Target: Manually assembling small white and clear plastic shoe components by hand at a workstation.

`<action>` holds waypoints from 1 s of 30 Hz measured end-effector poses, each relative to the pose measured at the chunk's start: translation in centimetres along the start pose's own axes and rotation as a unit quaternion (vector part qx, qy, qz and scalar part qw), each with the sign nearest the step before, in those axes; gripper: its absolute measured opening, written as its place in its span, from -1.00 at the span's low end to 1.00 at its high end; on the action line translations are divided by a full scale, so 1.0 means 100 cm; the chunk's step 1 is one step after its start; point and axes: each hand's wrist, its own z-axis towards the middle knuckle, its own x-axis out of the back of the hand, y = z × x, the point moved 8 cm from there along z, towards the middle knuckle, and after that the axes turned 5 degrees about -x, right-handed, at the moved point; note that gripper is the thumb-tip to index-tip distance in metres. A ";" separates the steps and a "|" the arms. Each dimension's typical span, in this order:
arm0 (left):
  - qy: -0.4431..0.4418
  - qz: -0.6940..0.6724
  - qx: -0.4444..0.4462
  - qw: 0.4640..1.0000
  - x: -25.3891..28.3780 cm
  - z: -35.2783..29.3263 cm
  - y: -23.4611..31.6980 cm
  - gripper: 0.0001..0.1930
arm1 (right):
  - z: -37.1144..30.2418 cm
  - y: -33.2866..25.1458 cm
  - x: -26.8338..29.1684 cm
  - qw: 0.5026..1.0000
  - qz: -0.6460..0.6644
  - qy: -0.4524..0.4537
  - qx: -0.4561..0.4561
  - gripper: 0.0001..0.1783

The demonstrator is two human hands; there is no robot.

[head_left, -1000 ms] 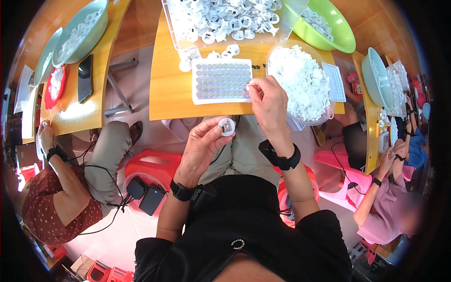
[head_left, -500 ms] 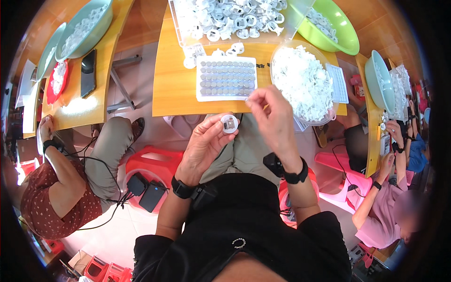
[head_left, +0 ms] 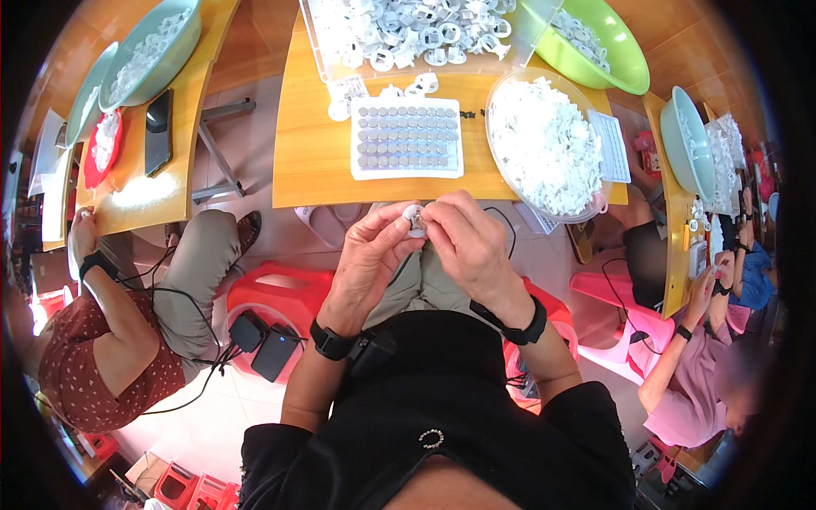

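Pinched between the thumb and fingers of my left hand [head_left: 374,246] is a small round white plastic housing [head_left: 414,223], held above my lap just off the table's near edge. Part of its inside shows, with small darker and metallic bits. My right hand [head_left: 467,238] is closed, its thumb and fingertips meeting the housing's right side; whatever lies between those tips is hidden. On the table beyond, a white tray [head_left: 408,174] holds rows of silver button cells [head_left: 406,136]. Right of the tray stands a round clear bowl [head_left: 493,166] heaped with small white plastic pieces [head_left: 548,144].
A clear bin [head_left: 316,42] of white plastic rings stands at the back, beside a lime-green basin [head_left: 633,72]. Small black bits [head_left: 467,114] lie right of the tray. Co-workers sit at tables left and right. A red stool [head_left: 276,293] with black devices and cables is at my left.
My right hand has come down and left from near the tray's corner to the housing, and its fingertips now touch it. My left hand stays almost where it was.
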 end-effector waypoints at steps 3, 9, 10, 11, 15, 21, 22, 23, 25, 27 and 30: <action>-0.003 0.006 -0.006 1.000 -0.001 0.000 0.001 -0.76 | 0.000 0.002 -0.001 1.000 0.014 -0.018 -0.009 -0.79; 0.000 0.039 -0.006 0.999 -0.002 0.000 0.004 -0.78 | 0.002 0.006 -0.004 0.998 0.052 -0.041 -0.023 -0.78; 0.000 0.039 -0.006 0.999 -0.002 0.000 0.004 -0.78 | 0.002 0.007 -0.004 0.998 0.052 -0.041 -0.023 -0.78; 0.001 0.051 -0.009 0.999 -0.001 0.000 0.005 -0.78 | 0.002 0.008 -0.006 0.997 0.052 -0.052 -0.023 -0.78; 0.001 0.069 -0.013 0.998 0.000 0.001 0.002 -0.79 | 0.003 0.009 -0.009 0.994 0.062 -0.087 -0.031 -0.79; -0.010 0.084 -0.012 0.996 -0.005 0.003 0.001 -0.78 | 0.000 0.026 -0.006 0.985 0.125 -0.086 -0.085 -0.81; -0.012 0.085 -0.009 0.996 -0.006 0.003 0.001 -0.78 | -0.001 0.026 -0.007 0.985 0.124 -0.083 -0.087 -0.81; -0.004 0.089 -0.010 0.996 -0.006 0.002 0.001 -0.78 | -0.002 0.029 -0.008 0.982 0.144 -0.076 -0.100 -0.82; 0.000 0.093 -0.005 0.996 -0.006 0.000 -0.001 -0.77 | -0.006 0.032 -0.009 0.978 0.159 -0.066 -0.117 -0.82; 0.002 0.121 -0.007 0.993 -0.002 -0.001 0.000 -0.76 | -0.007 0.033 -0.010 0.976 0.179 -0.059 -0.108 -0.84; 0.000 0.124 -0.010 0.992 -0.004 -0.001 -0.002 -0.76 | -0.012 0.035 -0.006 0.977 0.180 -0.042 -0.105 -0.85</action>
